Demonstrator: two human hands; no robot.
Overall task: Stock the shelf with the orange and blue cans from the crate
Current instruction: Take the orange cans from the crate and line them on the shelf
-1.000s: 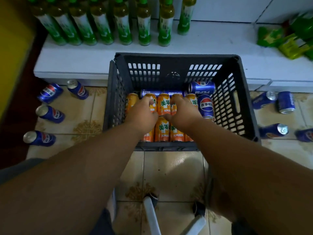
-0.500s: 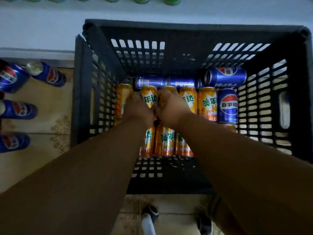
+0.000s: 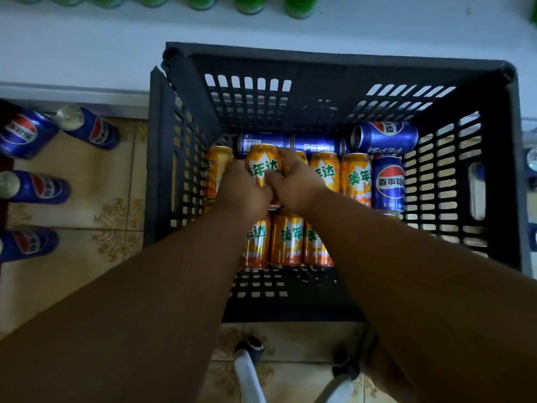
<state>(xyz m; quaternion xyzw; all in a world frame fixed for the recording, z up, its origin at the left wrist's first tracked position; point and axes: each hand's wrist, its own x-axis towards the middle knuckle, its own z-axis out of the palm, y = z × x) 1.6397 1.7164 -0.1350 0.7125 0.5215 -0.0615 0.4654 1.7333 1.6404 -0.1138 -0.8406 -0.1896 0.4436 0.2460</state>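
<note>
orange can (image 3: 263, 165), green lettering on a white burst, gripped by both hands: left (image 3: 245, 193), right (image 3: 295, 184).

A: Both hands bunched in the crate (image 3: 186, 135), left hand (image 3: 245, 189) and right hand (image 3: 293, 184) over one orange can (image 3: 263, 167). Its lower half's covered, fingertips out of sight behind it.

B: Can under the right hand?

A: Mostly hidden, can't tell if it's gripped. Green bottles (image 3: 299, 5) cut off at the top edge, only bases. Blue can (image 3: 27, 245) on the floor clipped by the left edge.
</note>
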